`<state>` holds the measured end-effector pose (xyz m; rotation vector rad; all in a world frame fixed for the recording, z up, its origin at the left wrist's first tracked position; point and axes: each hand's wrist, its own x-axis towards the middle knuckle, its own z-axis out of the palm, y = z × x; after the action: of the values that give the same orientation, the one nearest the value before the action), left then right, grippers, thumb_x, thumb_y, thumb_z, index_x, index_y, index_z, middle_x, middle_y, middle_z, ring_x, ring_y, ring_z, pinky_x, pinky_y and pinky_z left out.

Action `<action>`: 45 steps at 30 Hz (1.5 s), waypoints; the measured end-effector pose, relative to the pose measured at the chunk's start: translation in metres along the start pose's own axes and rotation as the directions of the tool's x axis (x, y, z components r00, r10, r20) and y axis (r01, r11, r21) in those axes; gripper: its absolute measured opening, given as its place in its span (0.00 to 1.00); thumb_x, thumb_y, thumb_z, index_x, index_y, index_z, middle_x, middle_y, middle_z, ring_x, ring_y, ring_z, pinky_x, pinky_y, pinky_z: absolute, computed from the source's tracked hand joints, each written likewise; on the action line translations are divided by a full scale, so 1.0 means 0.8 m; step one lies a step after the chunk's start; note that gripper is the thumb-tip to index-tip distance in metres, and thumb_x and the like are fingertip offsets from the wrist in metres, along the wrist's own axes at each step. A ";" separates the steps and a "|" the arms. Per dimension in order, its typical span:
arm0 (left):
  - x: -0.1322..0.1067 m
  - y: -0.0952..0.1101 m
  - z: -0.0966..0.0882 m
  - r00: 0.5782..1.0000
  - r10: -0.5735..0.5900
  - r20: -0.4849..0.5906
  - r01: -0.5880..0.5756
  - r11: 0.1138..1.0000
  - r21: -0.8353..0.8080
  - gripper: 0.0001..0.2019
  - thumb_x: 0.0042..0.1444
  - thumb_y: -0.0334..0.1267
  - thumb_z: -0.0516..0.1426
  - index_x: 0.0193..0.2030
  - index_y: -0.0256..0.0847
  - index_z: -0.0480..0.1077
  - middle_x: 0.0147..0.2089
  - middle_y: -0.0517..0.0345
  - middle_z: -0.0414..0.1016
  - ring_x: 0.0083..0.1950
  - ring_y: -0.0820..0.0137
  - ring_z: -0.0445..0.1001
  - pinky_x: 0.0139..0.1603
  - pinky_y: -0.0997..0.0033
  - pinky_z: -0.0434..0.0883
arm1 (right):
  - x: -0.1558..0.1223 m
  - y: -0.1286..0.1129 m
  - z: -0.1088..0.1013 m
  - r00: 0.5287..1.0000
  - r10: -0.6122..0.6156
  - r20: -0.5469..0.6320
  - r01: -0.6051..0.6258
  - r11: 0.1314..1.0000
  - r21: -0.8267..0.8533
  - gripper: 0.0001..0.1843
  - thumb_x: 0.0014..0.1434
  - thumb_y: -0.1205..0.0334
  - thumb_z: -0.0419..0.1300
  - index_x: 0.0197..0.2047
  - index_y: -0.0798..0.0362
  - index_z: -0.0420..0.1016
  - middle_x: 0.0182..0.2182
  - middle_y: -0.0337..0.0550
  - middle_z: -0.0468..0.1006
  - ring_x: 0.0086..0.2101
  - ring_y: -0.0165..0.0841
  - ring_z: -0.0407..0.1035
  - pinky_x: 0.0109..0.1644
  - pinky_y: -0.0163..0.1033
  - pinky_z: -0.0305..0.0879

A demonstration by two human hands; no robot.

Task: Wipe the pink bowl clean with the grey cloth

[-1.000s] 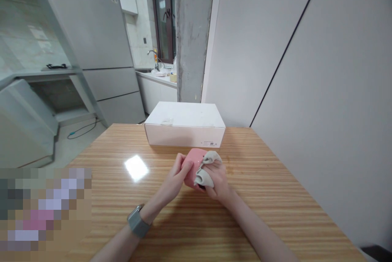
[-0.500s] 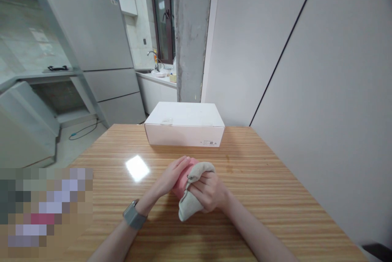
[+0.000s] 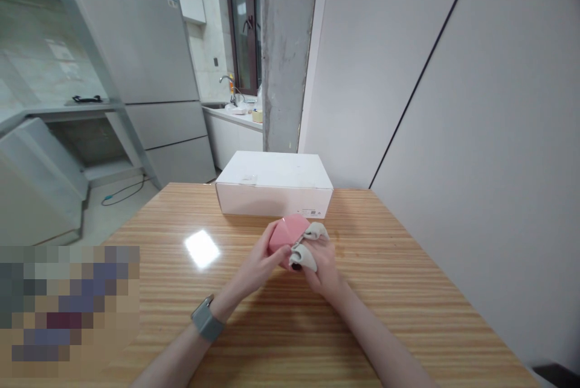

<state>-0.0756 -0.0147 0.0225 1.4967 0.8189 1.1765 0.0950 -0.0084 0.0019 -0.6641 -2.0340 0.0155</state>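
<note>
A smooth pink object [image 3: 289, 233], rounded with a faceted edge, is held a little above or on the wooden table; its exact kind is hidden by my hands. Curled around its left side, my left hand [image 3: 265, 258] grips it with the thumb along the near edge. A grey watch is on that wrist. My right hand [image 3: 322, 261] clutches a pale grey cloth [image 3: 309, 257] and presses it to the right side of the pink object. A small dark spot shows below the cloth.
Behind my hands a closed white cardboard box [image 3: 274, 197] stands on the wooden table [image 3: 385, 291]. A blurred-out patch covers the lower left. Further back are a fridge [image 3: 149, 43], a sink counter [image 3: 235, 119] and a white wall on the right.
Both hands and the pink object have moved forward, closer to the white box. More of the pink surface shows, and the cloth is bunched smaller. My left thumb now lies against the near side.
</note>
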 end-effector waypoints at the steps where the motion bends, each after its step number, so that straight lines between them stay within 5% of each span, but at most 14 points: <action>1: 0.000 -0.002 0.000 1.000 -0.001 0.007 0.001 1.000 -0.006 0.25 0.55 0.43 0.59 0.58 0.40 0.61 0.55 0.51 0.70 0.55 0.61 0.68 0.56 0.66 0.63 | 0.000 -0.002 0.000 0.996 0.090 0.003 -0.090 0.991 0.094 0.14 0.61 0.58 0.47 0.30 0.52 0.71 0.26 0.43 0.73 0.29 0.36 0.65 0.38 0.43 0.58; 3: 0.000 -0.007 0.000 1.000 -0.008 0.005 0.008 1.000 -0.005 0.27 0.52 0.41 0.61 0.57 0.39 0.61 0.54 0.49 0.71 0.53 0.59 0.69 0.54 0.64 0.65 | -0.002 -0.004 0.005 0.932 0.361 0.023 -0.343 0.865 0.367 0.14 0.60 0.56 0.53 0.25 0.51 0.71 0.24 0.40 0.72 0.30 0.35 0.65 0.41 0.42 0.59; 6: 0.002 -0.011 -0.004 0.999 -0.009 -0.051 0.010 1.000 0.027 0.27 0.50 0.41 0.62 0.56 0.38 0.63 0.53 0.48 0.72 0.52 0.59 0.71 0.53 0.64 0.66 | -0.003 0.005 0.015 0.680 0.728 0.090 -0.576 0.453 0.680 0.13 0.54 0.52 0.61 0.23 0.51 0.73 0.24 0.38 0.74 0.30 0.35 0.67 0.42 0.41 0.63; 10: 0.009 -0.007 -0.016 0.971 0.011 -0.238 0.005 0.998 0.064 0.27 0.49 0.42 0.63 0.55 0.37 0.65 0.51 0.49 0.74 0.50 0.61 0.72 0.50 0.67 0.68 | 0.002 0.034 0.017 0.433 0.897 0.084 -0.554 0.191 0.810 0.12 0.54 0.51 0.59 0.35 0.50 0.76 0.30 0.39 0.80 0.32 0.37 0.73 0.40 0.42 0.69; 14: 0.019 -0.001 -0.032 0.879 -0.146 -0.455 0.079 0.983 -0.163 0.24 0.49 0.48 0.62 0.48 0.34 0.70 0.44 0.50 0.77 0.45 0.63 0.74 0.41 0.72 0.71 | 0.009 0.058 -0.003 0.290 0.943 0.163 -0.460 -0.012 0.888 0.14 0.54 0.49 0.56 0.36 0.49 0.76 0.31 0.42 0.82 0.32 0.40 0.76 0.40 0.48 0.72; 18: 0.025 0.007 -0.039 0.903 -0.324 -0.282 0.097 0.794 -0.600 0.22 0.58 0.50 0.54 0.53 0.38 0.69 0.50 0.51 0.76 0.48 0.64 0.75 0.42 0.70 0.74 | 0.013 0.057 -0.010 0.218 0.957 0.189 -0.362 -0.100 0.927 0.15 0.56 0.47 0.55 0.40 0.46 0.75 0.37 0.41 0.82 0.38 0.40 0.76 0.45 0.50 0.72; 21: 0.022 0.004 -0.037 0.892 -0.442 -0.097 0.256 0.670 -0.697 0.22 0.60 0.51 0.51 0.53 0.39 0.70 0.45 0.53 0.79 0.39 0.67 0.78 0.33 0.72 0.75 | 0.017 0.041 0.003 0.229 0.953 0.200 -0.315 -0.121 0.941 0.19 0.55 0.45 0.57 0.44 0.46 0.75 0.40 0.41 0.81 0.44 0.40 0.74 0.50 0.48 0.70; 26: 0.016 -0.013 -0.018 0.882 -0.463 0.092 0.378 0.576 -0.724 0.19 0.59 0.48 0.53 0.45 0.35 0.74 0.41 0.53 0.80 0.40 0.67 0.77 0.42 0.71 0.73 | 0.016 0.008 0.021 0.491 0.767 0.413 -0.495 -0.144 0.857 0.26 0.52 0.39 0.60 0.46 0.49 0.76 0.41 0.43 0.81 0.50 0.43 0.70 0.57 0.49 0.61; 28: 0.015 -0.016 -0.013 0.879 -0.470 0.082 0.383 0.591 -0.710 0.17 0.58 0.46 0.54 0.41 0.34 0.75 0.39 0.53 0.80 0.39 0.68 0.77 0.43 0.72 0.72 | 0.015 0.000 0.019 0.538 0.683 0.495 -0.563 -0.146 0.813 0.25 0.51 0.40 0.61 0.46 0.49 0.76 0.42 0.42 0.80 0.52 0.43 0.68 0.60 0.48 0.58; 38: 0.006 -0.006 -0.029 0.807 -0.573 0.145 0.549 0.634 -0.544 0.13 0.54 0.42 0.59 0.36 0.32 0.75 0.35 0.50 0.81 0.34 0.68 0.77 0.39 0.73 0.72 | 0.011 0.002 0.003 0.478 0.573 0.666 -0.722 -0.175 0.669 0.24 0.52 0.42 0.62 0.43 0.53 0.78 0.39 0.44 0.81 0.47 0.41 0.72 0.59 0.46 0.59; 45: 0.019 -0.024 -0.027 0.817 -0.576 0.024 0.485 0.666 -0.567 0.14 0.56 0.45 0.57 0.39 0.34 0.75 0.39 0.51 0.81 0.38 0.66 0.78 0.42 0.71 0.72 | 0.003 0.005 0.035 0.493 0.783 0.379 -0.602 -0.007 0.798 0.25 0.48 0.41 0.64 0.43 0.50 0.77 0.45 0.41 0.79 0.53 0.44 0.67 0.61 0.49 0.55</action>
<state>-0.0905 0.0107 0.0082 0.6133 0.8517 0.9632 0.0734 0.0032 -0.0123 -0.8539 -0.9534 1.5227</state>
